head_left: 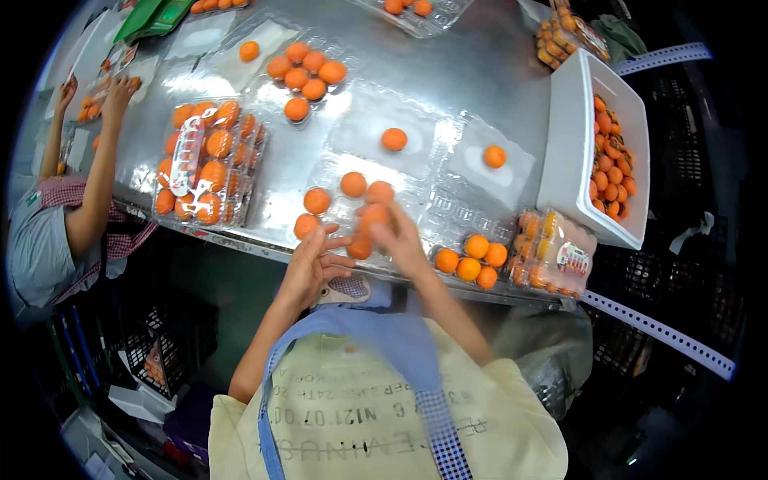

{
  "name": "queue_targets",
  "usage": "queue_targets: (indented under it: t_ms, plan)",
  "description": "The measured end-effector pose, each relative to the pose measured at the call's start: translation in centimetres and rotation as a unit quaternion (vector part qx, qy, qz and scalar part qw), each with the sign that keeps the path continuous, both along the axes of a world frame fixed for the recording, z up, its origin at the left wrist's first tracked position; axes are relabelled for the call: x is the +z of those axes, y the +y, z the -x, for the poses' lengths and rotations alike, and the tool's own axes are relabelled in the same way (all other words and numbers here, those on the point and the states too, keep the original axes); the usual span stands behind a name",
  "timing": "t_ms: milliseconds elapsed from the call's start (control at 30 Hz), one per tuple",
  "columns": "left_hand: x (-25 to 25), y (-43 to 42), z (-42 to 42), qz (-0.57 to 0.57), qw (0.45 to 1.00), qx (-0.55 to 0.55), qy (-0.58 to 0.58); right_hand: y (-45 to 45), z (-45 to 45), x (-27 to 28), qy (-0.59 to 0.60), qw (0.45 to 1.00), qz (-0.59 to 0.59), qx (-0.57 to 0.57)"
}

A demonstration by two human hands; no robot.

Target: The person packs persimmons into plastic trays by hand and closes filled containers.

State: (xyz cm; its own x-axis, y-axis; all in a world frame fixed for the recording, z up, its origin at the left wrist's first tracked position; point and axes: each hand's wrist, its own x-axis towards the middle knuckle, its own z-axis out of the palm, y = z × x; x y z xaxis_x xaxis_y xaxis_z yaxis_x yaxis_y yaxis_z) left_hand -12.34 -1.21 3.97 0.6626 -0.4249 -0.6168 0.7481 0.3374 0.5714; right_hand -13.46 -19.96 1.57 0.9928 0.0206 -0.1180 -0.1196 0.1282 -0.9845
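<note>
My left hand is at the table's front edge, its fingers apart, beside the near-left orange. My right hand is smeared by motion over a blurred orange; its grip on the fruit cannot be made out. Another orange lies between the two hands. Around them, an orange and a second one sit in an opened clear plastic clamshell. A single orange rests on its far half, over a whitish patch.
Closed clamshells of oranges stand at left. To the right are an open clamshell, a filled pack and a white foam box of fruit with leaves. A co-worker's hand works at far left.
</note>
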Motion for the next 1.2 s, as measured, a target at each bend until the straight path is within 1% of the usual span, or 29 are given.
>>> queue_targets:
  t_ms: [67,100,167,200,233,300,367,467,500,567,600,700,733,800,833,867,967,1000,1100,1133,1167,1200]
  plan:
    - [-0.9,-0.2,0.4,-0.024,0.999,-0.003,-0.026,-3.7,0.5,0.6,0.047,0.984,-0.143,-0.098]
    - [-1.4,-0.3,0.5,-0.034,0.999,-0.004,-0.038,-6.3,0.5,1.3,0.038,0.981,-0.121,-0.150]
    - [-1.7,-0.6,0.7,-0.034,0.998,0.015,-0.054,-12.8,0.8,2.9,-0.020,0.969,-0.123,-0.215]
    - [-1.8,-0.8,0.8,-0.038,0.997,0.025,-0.059,-15.3,0.9,5.4,-0.022,0.958,-0.097,-0.269]
    - [-1.9,-0.9,0.8,-0.042,0.996,0.035,-0.065,-19.0,1.4,5.8,-0.057,0.945,-0.088,-0.310]
    - [-2.1,-1.2,0.9,-0.052,0.995,0.054,-0.059,-24.0,2.0,9.4,-0.101,0.917,0.043,-0.383]
    - [-2.6,-1.7,1.2,-0.055,0.994,0.068,-0.061,-29.9,2.7,10.7,-0.139,0.892,0.112,-0.416]
    - [-2.7,-2.7,1.5,-0.063,0.994,0.072,-0.058,-37.3,3.0,11.0,-0.117,0.838,0.232,-0.479]
    - [-3.0,-3.0,1.6,-0.068,0.993,0.072,-0.061,-38.9,3.3,11.3,-0.072,0.824,0.289,-0.481]
    - [-3.3,-3.4,1.8,-0.057,0.994,0.069,-0.059,-43.0,3.4,9.4,-0.064,0.743,0.465,-0.477]
    - [-3.3,-3.5,1.9,-0.057,0.994,0.070,-0.057,-43.4,3.2,9.4,-0.043,0.737,0.495,-0.459]
    - [-3.2,-3.9,1.9,-0.076,0.993,0.072,-0.062,-43.1,3.7,10.1,0.019,0.696,0.627,-0.348]
    - [-3.1,-4.0,1.9,-0.083,0.992,0.071,-0.066,-43.3,3.9,10.3,0.068,0.709,0.618,-0.334]
    - [-2.9,-4.0,2.1,-0.097,0.990,0.067,-0.072,-43.8,4.2,10.3,0.110,0.690,0.650,-0.299]
    - [-2.9,-4.1,2.2,-0.100,0.990,0.066,-0.069,-43.8,4.4,10.4,0.131,0.680,0.665,-0.281]
    - [-2.9,-4.2,2.2,-0.102,0.990,0.064,-0.067,-43.8,4.5,10.9,0.186,0.663,0.678,-0.256]
    - [-2.7,-4.4,2.1,-0.105,0.990,0.051,-0.073,-44.3,5.1,10.9,0.239,0.632,0.687,-0.267]
    - [-2.6,-4.5,2.0,-0.105,0.990,0.046,-0.076,-44.3,5.3,10.8,0.256,0.608,0.708,-0.253]
    - [-2.8,-4.1,1.6,-0.105,0.990,0.032,-0.089,-45.1,6.3,9.8,0.241,0.594,0.732,-0.231]
    - [-1.9,-4.2,1.5,-0.142,0.986,0.034,-0.083,-45.5,6.8,9.9,0.222,0.609,0.726,-0.229]
    - [-2.0,-3.8,1.3,-0.145,0.984,0.041,-0.095,-45.9,7.0,9.8,0.201,0.630,0.717,-0.219]
    - [-1.8,-3.4,1.1,-0.147,0.983,0.055,-0.094,-46.8,7.6,9.6,0.149,0.642,0.717,-0.228]
